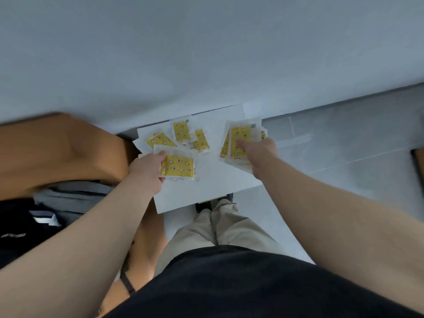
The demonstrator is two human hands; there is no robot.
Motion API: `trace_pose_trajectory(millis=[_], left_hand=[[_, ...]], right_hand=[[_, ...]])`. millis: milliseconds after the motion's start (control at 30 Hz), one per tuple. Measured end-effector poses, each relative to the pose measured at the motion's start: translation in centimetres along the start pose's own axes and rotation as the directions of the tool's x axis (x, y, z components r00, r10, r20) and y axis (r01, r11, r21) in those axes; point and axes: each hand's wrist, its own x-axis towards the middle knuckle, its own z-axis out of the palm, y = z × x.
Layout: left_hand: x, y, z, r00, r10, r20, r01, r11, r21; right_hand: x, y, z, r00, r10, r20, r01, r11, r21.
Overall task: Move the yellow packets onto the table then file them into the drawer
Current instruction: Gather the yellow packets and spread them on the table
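- Yellow packets (181, 131), three of them loose, lie at the far end of a white surface (206, 193) in the head view.
- Left hand (146, 173) pinches a single packet (180, 167) by its edge, over the middle of that surface.
- Right hand (259, 150) grips a fanned stack (239, 138) of packets, thumb on top.
- Brown top (57, 148), blurred, sits to the left.
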Motion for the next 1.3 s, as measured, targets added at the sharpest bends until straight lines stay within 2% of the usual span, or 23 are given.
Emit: trace_pose_trajectory(millis=[33,67,100,167,267,367,467,600,700,867,967,1133,1300], left_hand=[[-1.2,0.4,-0.4,0.999,-0.012,0.030,0.017,0.982,-0.187],[-2.6,1.4,-0.7,0.987,-0.109,0.117,0.154,0.840,-0.520],[-3.9,2.5,-1.0,0.971,-0.119,0.209,0.226,0.751,-0.621],[-6.0,3.6,-1.7,0.947,-0.102,0.305,0.296,0.650,-0.700],[-8.3,5.2,-2.0,0.923,0.040,0.382,0.227,0.745,-0.627],[-10.4,7.3,-1.9,0.893,0.141,0.428,0.157,0.793,-0.588],[-12.6,9.0,-1.2,0.835,0.220,0.505,0.096,0.845,-0.527],[-15.7,11.0,0.6,0.748,0.274,0.604,0.038,0.891,-0.452],[-17.8,11.9,2.8,0.687,0.294,0.664,-0.028,0.924,-0.381],[-22.2,12.0,7.4,0.570,0.272,0.775,-0.070,0.956,-0.284],[-25.5,10.9,10.4,0.502,0.244,0.830,-0.150,0.969,-0.195],[-32.1,7.6,15.3,0.381,0.176,0.907,-0.270,0.960,-0.073],[-39.3,2.0,19.9,0.309,0.087,0.947,-0.398,0.916,0.046]], right_hand=[[-1.1,-0.1,-1.2,1.000,-0.004,0.000,0.004,0.999,0.033],[-2.1,-0.2,-2.3,1.000,-0.010,-0.005,0.010,0.998,0.060],[-3.1,-0.3,-3.5,1.000,-0.023,-0.014,0.024,0.996,0.081],[-5.0,-0.5,-6.0,0.997,-0.062,-0.035,0.065,0.993,0.103],[-7.4,-0.7,-9.7,0.988,-0.135,-0.078,0.141,0.987,0.080],[-9.0,-0.6,-13.0,0.976,-0.167,-0.139,0.184,0.976,0.118],[-10.8,0.4,-15.4,0.965,-0.155,-0.213,0.211,0.939,0.272],[-13.4,3.4,-17.1,0.946,-0.108,-0.305,0.255,0.829,0.497],[-15.4,6.3,-18.2,0.930,-0.065,-0.360,0.281,0.760,0.587],[-19.0,11.4,-20.9,0.884,0.011,-0.467,0.359,0.623,0.695],[-21.7,15.0,-22.8,0.846,0.071,-0.528,0.420,0.520,0.744],[-26.7,22.1,-25.9,0.750,0.191,-0.633,0.541,0.373,0.754],[-31.7,30.9,-27.6,0.653,0.353,-0.670,0.612,0.277,0.741]])
